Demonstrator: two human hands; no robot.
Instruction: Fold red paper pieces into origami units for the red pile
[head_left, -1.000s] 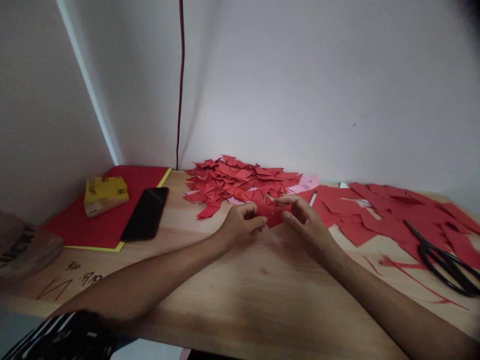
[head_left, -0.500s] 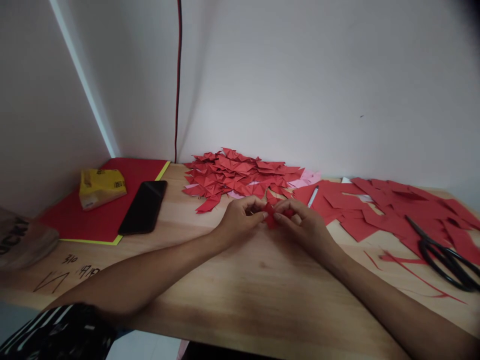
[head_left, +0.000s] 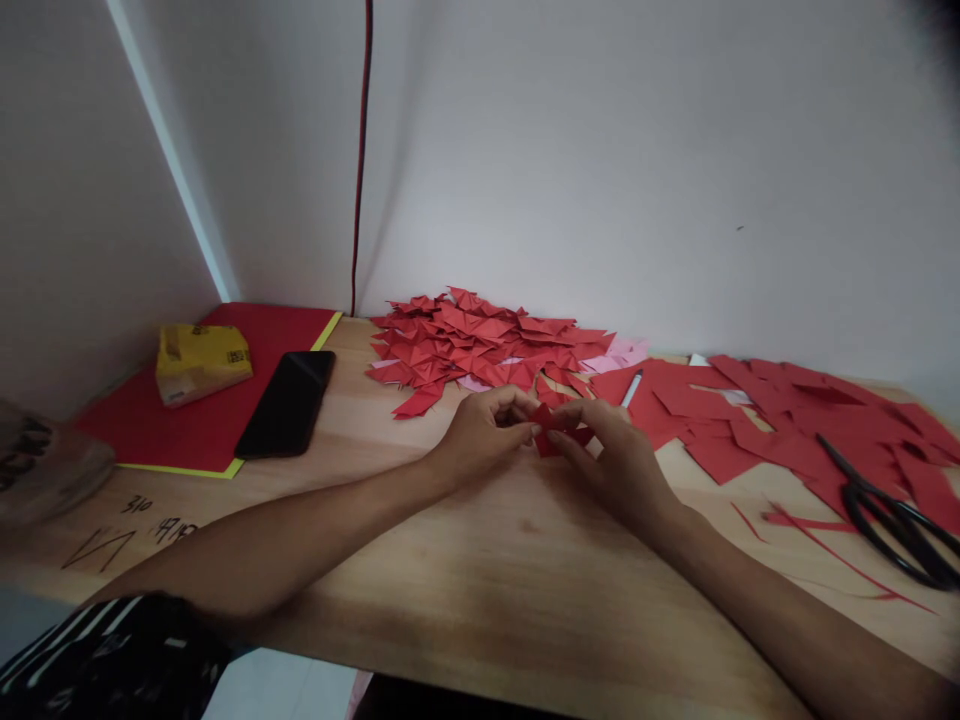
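Observation:
Between my two hands is a small folded piece of red paper (head_left: 546,441), held just above the wooden table. My left hand (head_left: 484,430) pinches its left side between thumb and fingertips. On the other side, the thumb and forefinger of my right hand (head_left: 611,445) press on the same paper. Parts of its folds are hidden behind the fingers. Just beyond lies a heap of folded red paper pieces (head_left: 480,340), with some pink ones among them. Flat red paper sheets (head_left: 795,415) are spread to the right of my right hand.
A white pen (head_left: 631,388) rests on the red sheets. Black-handled scissors (head_left: 892,515) and thin red paper strips (head_left: 840,555) lie at right. To the left are a black phone (head_left: 286,405), a yellow packet (head_left: 204,362) on red card (head_left: 180,440), and a blurred bag (head_left: 49,465).
The fingers of my right hand have shifted on the red paper, and more of it shows between the hands. The whole view has tilted slightly. Both hands keep their hold.

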